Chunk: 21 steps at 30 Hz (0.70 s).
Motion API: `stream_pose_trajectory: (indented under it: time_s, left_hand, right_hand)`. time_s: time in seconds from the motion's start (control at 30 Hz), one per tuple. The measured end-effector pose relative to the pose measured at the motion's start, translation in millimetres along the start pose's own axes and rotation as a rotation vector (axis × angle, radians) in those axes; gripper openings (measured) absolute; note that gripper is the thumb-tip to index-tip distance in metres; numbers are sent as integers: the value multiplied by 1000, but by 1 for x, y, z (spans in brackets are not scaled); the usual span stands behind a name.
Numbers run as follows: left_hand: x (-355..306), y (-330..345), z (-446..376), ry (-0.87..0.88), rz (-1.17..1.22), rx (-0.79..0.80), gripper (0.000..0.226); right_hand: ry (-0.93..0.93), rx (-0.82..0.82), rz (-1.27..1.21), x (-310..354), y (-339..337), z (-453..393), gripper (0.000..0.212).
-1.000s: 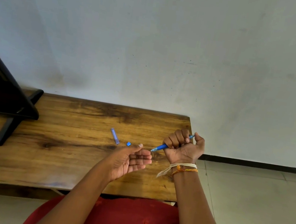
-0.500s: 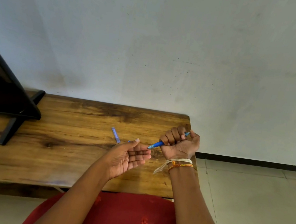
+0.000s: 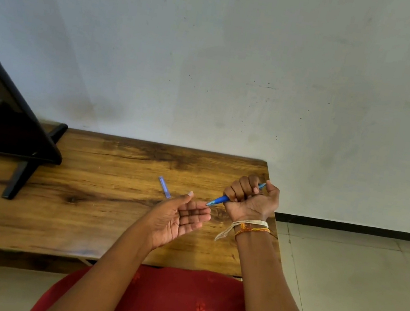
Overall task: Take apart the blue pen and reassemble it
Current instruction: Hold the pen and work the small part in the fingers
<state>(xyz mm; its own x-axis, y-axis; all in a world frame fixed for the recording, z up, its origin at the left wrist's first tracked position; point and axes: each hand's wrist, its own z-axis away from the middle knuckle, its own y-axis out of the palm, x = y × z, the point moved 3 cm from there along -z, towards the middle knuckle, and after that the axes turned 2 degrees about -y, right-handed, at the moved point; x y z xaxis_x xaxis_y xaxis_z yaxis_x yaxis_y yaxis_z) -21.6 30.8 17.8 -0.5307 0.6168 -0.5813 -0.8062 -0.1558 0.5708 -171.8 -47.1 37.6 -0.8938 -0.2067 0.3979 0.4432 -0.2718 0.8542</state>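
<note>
The right hand (image 3: pixel 252 199) is closed in a fist around the blue pen (image 3: pixel 221 200), which passes through the fist on a slant. The pen's tip end comes out at about 8 o'clock from the fist, and the back end shows above the fingers at about 2 o'clock. Thin cream and orange threads (image 3: pixel 246 226) are tied around the right wrist.

The left hand (image 3: pixel 177 218) is empty, with the palm turned up and the fingers loosely spread. It is at about 8 o'clock from the right fist, and its fingertips are just beside the pen's tip. I cannot tell if they touch it.

A small pale blue pen part (image 3: pixel 164 187) lies flat on the wooden table (image 3: pixel 81 216), at about 11 o'clock from the left hand, near the thumb tip but apart from it. Both hands are above the right end of the table, close to its right edge.

At 9 o'clock from the hands, well apart, a black stand (image 3: pixel 21 174) with a dark panel is on the left end of the table. A red cloth (image 3: pixel 174 306) with small flower marks covers the person's lap at 6 o'clock. Behind the table is a grey wall (image 3: pixel 239 66), and to the right is a pale tiled floor (image 3: pixel 365 288).
</note>
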Motion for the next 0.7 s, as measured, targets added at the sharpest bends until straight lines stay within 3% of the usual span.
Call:
stream_pose_trajectory:
  time_s: [0.7]
  left_hand:
    - [-1,-4,1,4,-2,-1,42]
  right_hand:
    - [32,41,-4,-5,3,0,40]
